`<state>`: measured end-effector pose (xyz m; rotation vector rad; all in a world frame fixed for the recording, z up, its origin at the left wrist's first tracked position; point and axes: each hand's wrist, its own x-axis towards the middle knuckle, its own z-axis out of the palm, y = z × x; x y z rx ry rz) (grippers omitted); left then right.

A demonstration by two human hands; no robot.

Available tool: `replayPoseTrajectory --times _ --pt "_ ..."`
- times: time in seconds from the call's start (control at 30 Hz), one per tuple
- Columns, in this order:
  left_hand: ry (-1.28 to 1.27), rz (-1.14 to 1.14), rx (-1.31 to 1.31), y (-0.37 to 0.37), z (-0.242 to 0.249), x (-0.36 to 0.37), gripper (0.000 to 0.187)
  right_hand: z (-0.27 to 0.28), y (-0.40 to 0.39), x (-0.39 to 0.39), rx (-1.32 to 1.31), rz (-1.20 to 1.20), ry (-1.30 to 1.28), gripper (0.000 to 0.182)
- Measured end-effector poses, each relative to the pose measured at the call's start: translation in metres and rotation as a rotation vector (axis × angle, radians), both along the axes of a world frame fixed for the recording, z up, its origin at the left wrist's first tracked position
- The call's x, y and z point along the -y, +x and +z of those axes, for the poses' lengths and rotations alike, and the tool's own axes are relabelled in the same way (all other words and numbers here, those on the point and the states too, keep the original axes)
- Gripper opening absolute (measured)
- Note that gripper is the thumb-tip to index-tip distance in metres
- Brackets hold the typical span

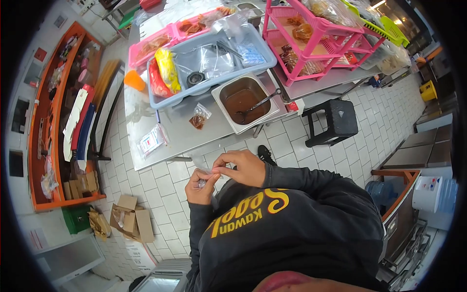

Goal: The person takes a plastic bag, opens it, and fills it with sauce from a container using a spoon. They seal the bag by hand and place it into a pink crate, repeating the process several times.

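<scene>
In front of my chest, my left hand [200, 187] is closed on a small clear plastic bag [200, 164]. The fingertips of my right hand [242, 168] pinch the same bag beside my left thumb. Part of the bag is hidden in my palm, and I cannot make out any contents. On the steel table [187, 138] ahead lies a small bag of reddish-brown sauce [198, 117]. Right of it stands a steel pan [232, 123] of brown sauce, with a dark ladle [262, 101] leaning in it. A pack of clear plastic bags [153, 140] lies near the table's left corner.
A blue-grey tray [194, 92] holds red and yellow bags, plastic packs and a black round item. Pink racks [311, 63] with packed food stand at the right. A black stool [332, 122] is on the tiled floor, and an open cardboard box [130, 219] sits at the left.
</scene>
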<state>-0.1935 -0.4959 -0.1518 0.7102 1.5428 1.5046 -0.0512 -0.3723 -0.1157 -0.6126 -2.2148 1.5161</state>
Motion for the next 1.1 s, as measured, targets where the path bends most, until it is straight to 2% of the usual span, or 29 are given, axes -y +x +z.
replayPoseTrajectory --times 0.03,0.07,0.1,0.13,0.2,0.23,0.3,0.33,0.4,0.43,0.47,0.53,0.6,0.63,0.67,0.7,0.73,0.77,0.87,0.9,0.93,0.97,1.0,1.03,1.07,1.1 --pt "-0.009 -0.004 0.114 0.001 0.008 -0.001 0.014 -0.003 0.000 -0.002 0.000 -0.008 0.002 0.019" --pt "-0.019 -0.007 0.228 0.001 0.012 -0.001 0.012 -0.008 0.000 -0.004 -0.060 0.016 -0.206 0.020" --pt "0.073 -0.078 0.374 -0.003 0.003 0.001 0.009 -0.011 0.000 -0.006 -0.120 0.041 -0.415 0.020" --pt "0.072 -0.081 0.374 -0.006 -0.004 0.001 0.009 -0.011 0.000 -0.008 -0.122 0.038 -0.415 0.020" --pt "0.241 -0.279 0.904 -0.010 -0.016 0.000 0.013 -0.012 0.000 -0.010 -0.220 0.156 -0.860 0.019" --pt "0.323 -0.438 0.982 -0.013 -0.021 -0.004 0.017 -0.010 0.001 -0.010 -0.219 0.158 -0.863 0.019" --pt "0.301 -0.424 1.011 -0.009 -0.018 -0.004 0.016 -0.005 0.003 -0.007 -0.303 0.132 -1.215 0.018" --pt "0.280 -0.415 1.038 -0.005 -0.010 -0.005 0.016 -0.007 0.004 -0.007 -0.298 0.135 -1.226 0.018" --pt "0.226 -0.347 1.015 -0.002 0.003 -0.011 0.017 -0.012 0.006 -0.013 -0.433 0.090 -1.436 0.019" --pt "0.233 -0.414 1.053 -0.005 0.005 -0.014 0.018 -0.013 0.008 -0.020 -0.440 -0.010 -1.482 0.020" --pt "0.242 -0.481 1.090 -0.007 0.007 -0.017 0.020 -0.012 0.008 -0.024 -0.433 -0.005 -1.490 0.020" --pt "0.223 -0.414 1.064 0.001 0.021 -0.024 0.019 -0.011 0.008 -0.026 -0.505 -0.056 -1.486 0.019" --pt "0.113 -0.229 0.517 0.006 0.029 -0.033 0.017 -0.013 0.007 -0.025 -0.552 -0.046 -1.430 0.026" --pt "0.003 -0.160 0.442 0.004 0.024 -0.035 0.020 -0.009 0.008 -0.023 -0.487 -0.010 -1.104 0.031" --pt "0.007 -0.165 0.445 0.003 0.010 -0.040 0.020 -0.006 0.009 -0.020 -0.416 0.022 -0.781 0.036" --pt "0.147 -0.057 -0.083 0.006 0.007 -0.049 0.021 -0.009 0.010 -0.018 -0.368 0.070 -0.667 0.045" --pt "0.283 0.053 -0.612 0.010 0.006 -0.056 0.023 -0.012 0.014 -0.019 -0.369 0.060 -0.666 0.045" --pt "0.123 0.187 -0.229 0.021 0.011 -0.051 0.024 -0.013 0.018 -0.021 -0.315 0.057 -0.588 0.046" --pt "0.223 0.215 -0.272 0.041 0.014 -0.063 0.026 -0.006 0.029 -0.032 -0.170 -0.070 -0.457 0.044" --pt "0.222 0.158 -0.470 0.044 0.015 -0.066 0.021 -0.006 0.030 -0.040 -0.167 -0.210 -0.095 0.041" --pt "0.227 0.152 -0.467 0.044 0.016 -0.069 0.021 -0.004 0.032 -0.048 -0.159 -0.345 0.268 0.037" --pt "0.201 0.065 -0.562 0.043 0.017 -0.072 0.016 -0.002 0.035 -0.056 -0.205 -0.439 0.376 0.029" --pt "0.174 -0.023 -0.656 0.044 0.017 -0.075 0.011 0.000 0.040 -0.062 -0.204 -0.444 0.378 0.029" --pt "0.175 -0.028 -0.655 0.049 0.015 -0.079 0.011 0.002 0.047 -0.068 -0.089 -0.360 0.584 0.027" --pt "0.138 -0.031 -0.492 0.055 0.011 -0.083 0.008 0.003 0.054 -0.073 0.030 -0.271 0.785 0.025" --pt "0.102 -0.034 -0.329 0.061 0.009 -0.088 0.004 0.003 0.060 -0.076 0.032 -0.274 0.786 0.025"
